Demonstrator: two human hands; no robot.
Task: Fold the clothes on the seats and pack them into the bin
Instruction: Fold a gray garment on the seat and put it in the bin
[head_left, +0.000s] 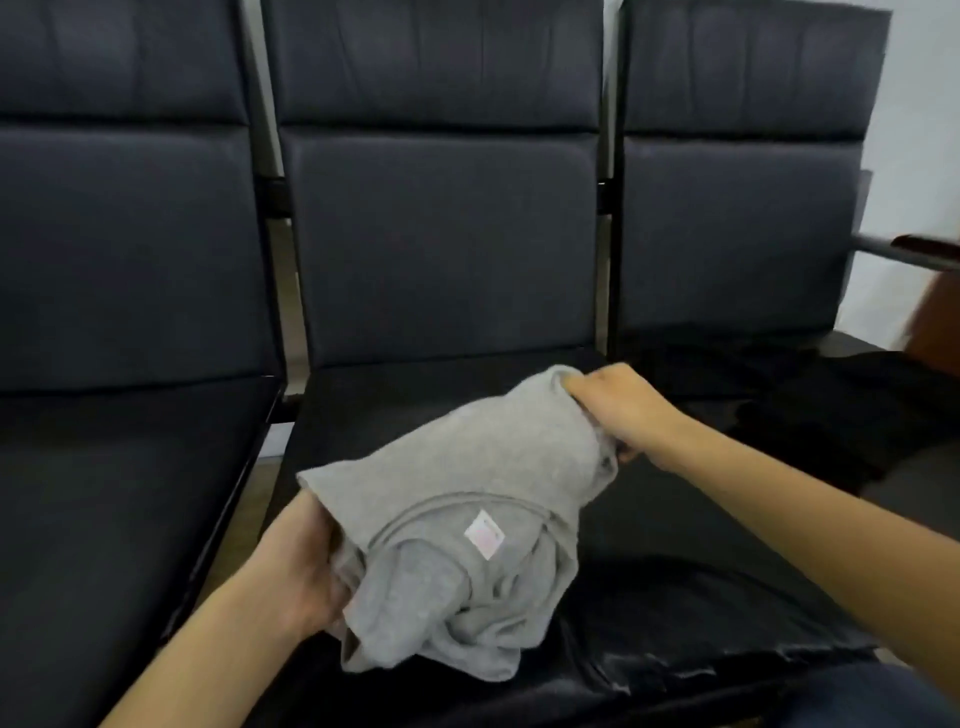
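A grey T-shirt (462, 525) with a small white label at its collar is bunched up above the middle seat (395, 395). My left hand (298, 566) grips its near left side, fingers tucked under the cloth. My right hand (618, 405) grips its far right edge, fingers curled into the fabric. A pile of black clothes (810, 400) lies on the right seat. No bin is in view.
Three dark padded seats stand in a row, the left seat (119, 467) bare. A metal armrest (904, 252) juts out at the far right, next to a reddish-brown object (935, 322). A white wall is behind.
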